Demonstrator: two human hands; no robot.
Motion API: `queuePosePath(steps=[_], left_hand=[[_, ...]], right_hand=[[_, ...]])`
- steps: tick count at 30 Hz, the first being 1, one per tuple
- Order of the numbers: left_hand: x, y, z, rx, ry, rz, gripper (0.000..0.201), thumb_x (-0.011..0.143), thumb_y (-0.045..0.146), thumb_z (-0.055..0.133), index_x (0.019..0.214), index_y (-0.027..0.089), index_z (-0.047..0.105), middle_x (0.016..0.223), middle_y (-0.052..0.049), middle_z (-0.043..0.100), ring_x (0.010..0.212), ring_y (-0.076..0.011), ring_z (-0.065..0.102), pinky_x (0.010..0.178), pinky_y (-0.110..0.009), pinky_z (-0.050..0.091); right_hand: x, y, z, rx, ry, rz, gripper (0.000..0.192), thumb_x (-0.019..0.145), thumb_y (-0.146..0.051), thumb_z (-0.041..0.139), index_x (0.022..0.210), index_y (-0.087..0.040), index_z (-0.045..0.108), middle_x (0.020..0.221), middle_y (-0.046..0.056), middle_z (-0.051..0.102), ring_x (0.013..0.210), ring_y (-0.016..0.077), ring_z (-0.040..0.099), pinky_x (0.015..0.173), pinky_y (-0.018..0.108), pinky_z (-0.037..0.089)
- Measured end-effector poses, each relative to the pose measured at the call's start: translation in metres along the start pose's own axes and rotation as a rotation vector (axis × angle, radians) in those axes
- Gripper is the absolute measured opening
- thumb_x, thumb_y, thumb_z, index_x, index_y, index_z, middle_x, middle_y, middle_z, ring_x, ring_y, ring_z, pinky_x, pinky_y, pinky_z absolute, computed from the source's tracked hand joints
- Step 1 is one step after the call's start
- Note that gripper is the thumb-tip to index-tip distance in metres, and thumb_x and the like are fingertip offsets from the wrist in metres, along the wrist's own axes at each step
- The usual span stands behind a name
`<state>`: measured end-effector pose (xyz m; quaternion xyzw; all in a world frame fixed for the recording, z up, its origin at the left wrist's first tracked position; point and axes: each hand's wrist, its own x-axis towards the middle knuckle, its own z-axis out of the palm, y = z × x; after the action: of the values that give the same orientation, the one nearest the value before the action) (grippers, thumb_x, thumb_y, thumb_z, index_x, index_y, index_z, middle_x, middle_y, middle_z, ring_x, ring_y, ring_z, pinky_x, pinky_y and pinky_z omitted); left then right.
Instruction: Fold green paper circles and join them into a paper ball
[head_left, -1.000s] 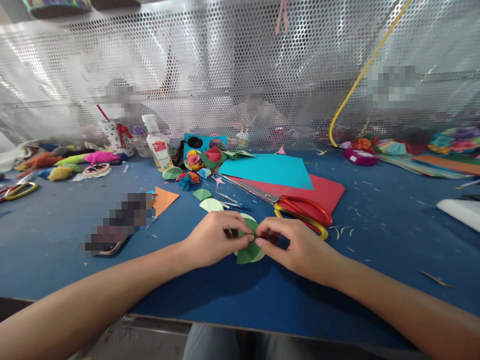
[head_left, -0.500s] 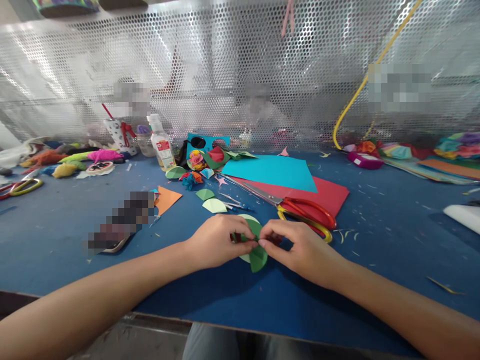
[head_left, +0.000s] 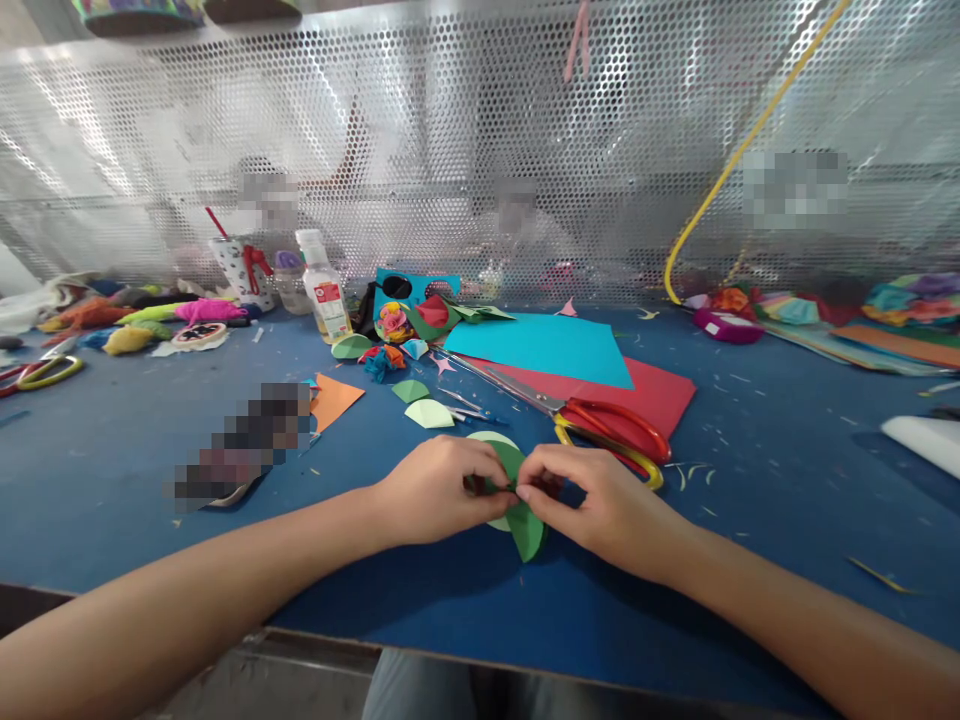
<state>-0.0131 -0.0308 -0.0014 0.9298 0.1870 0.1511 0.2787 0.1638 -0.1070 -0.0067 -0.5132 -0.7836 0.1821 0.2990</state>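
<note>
Folded dark green paper leaf (head_left: 525, 528) swung lower, frame centre; left hand (head_left: 433, 492) & right hand (head_left: 600, 505) both pinch it tight above blue desk (head_left: 112, 470).

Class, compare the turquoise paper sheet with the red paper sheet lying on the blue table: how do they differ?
The turquoise sheet lies on top, while the red sheet lies underneath, partly covered. The turquoise sheet shows whole; the red sheet shows only along its near and right edges. The scissors rest their handles on the red sheet, their blades reaching along the turquoise sheet's near edge. Both lie flat on the table.
</note>
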Motion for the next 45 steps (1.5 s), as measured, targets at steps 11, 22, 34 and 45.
queuePosePath(steps=[11,22,34,45], left_hand=[[0.0014,0.0003,0.0005,-0.044,0.016,0.002,0.012,0.076,0.021,0.054,0.073,0.015,0.064,0.076,-0.002,0.06,0.065,-0.0102,0.054,0.06,-0.02,0.041],[0.0014,0.002,0.0001,-0.082,0.016,0.0,0.01,0.075,0.019,0.055,0.073,0.013,0.063,0.075,-0.002,0.059,0.063,-0.0091,0.052,0.058,-0.019,0.04],[0.0011,0.0034,-0.0015,-0.074,-0.112,0.026,0.015,0.077,0.025,0.055,0.075,0.013,0.063,0.076,-0.003,0.061,0.064,-0.0094,0.053,0.058,-0.019,0.04],[0.001,0.0041,0.0002,-0.051,-0.053,0.007,0.012,0.076,0.022,0.055,0.074,0.014,0.063,0.076,-0.002,0.061,0.064,-0.0093,0.053,0.058,-0.019,0.041]], right_hand=[[0.001,-0.0015,-0.0021,0.009,0.009,-0.013,0.01,0.08,-0.016,0.047,0.072,-0.019,0.053,0.067,-0.001,0.053,0.059,0.0108,0.048,0.056,0.023,0.04],[0.0012,-0.002,-0.0017,0.003,0.017,-0.018,0.01,0.079,-0.015,0.048,0.071,-0.019,0.053,0.067,-0.002,0.053,0.059,0.0102,0.049,0.056,0.022,0.04],[-0.0009,-0.0017,-0.0014,-0.003,-0.033,-0.036,0.009,0.078,-0.015,0.049,0.073,-0.019,0.055,0.069,0.0,0.057,0.06,0.0109,0.05,0.057,0.023,0.041],[-0.0009,-0.0002,-0.0025,0.007,-0.028,-0.035,0.009,0.08,-0.016,0.048,0.074,-0.019,0.054,0.07,-0.001,0.057,0.061,0.0106,0.051,0.058,0.022,0.041]])
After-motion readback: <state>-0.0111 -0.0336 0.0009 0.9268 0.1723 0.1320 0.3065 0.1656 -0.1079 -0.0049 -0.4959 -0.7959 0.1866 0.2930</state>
